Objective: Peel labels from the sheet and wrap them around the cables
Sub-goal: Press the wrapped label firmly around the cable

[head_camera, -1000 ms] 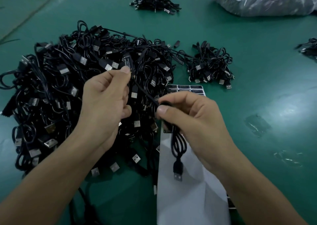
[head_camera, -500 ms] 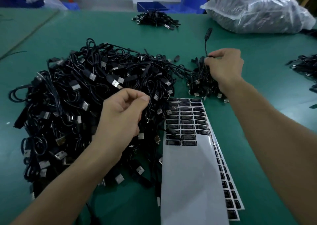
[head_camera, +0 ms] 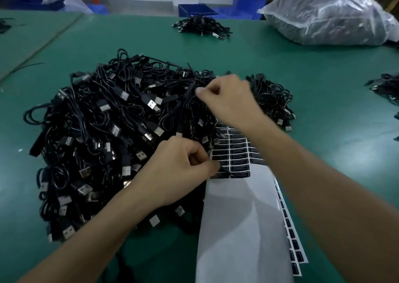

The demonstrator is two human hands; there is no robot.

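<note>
A large heap of black USB cables (head_camera: 108, 131) covers the left of the green table. To its right lies the label sheet (head_camera: 237, 218), white backing with rows of black labels (head_camera: 237, 153) at its far end. My left hand (head_camera: 183, 172) has its fingers curled, and thumb and forefinger pinch a black label at the lowest row's left edge. My right hand (head_camera: 228, 101), slightly blurred, reaches over the sheet to the heap's right side and pinches a cable (head_camera: 192, 90) there.
A small pile of cables (head_camera: 274, 97) lies just right of my right hand. Another pile (head_camera: 200, 27) sits far back, and more cables (head_camera: 386, 86) lie at the right edge. A clear plastic bag (head_camera: 328, 15) fills the back right. A second label sheet (head_camera: 290, 233) pokes out under the first.
My right hand let a cable go at the small right pile and swung left to the big heap. My left hand dropped from the heap to the sheet's labels.
</note>
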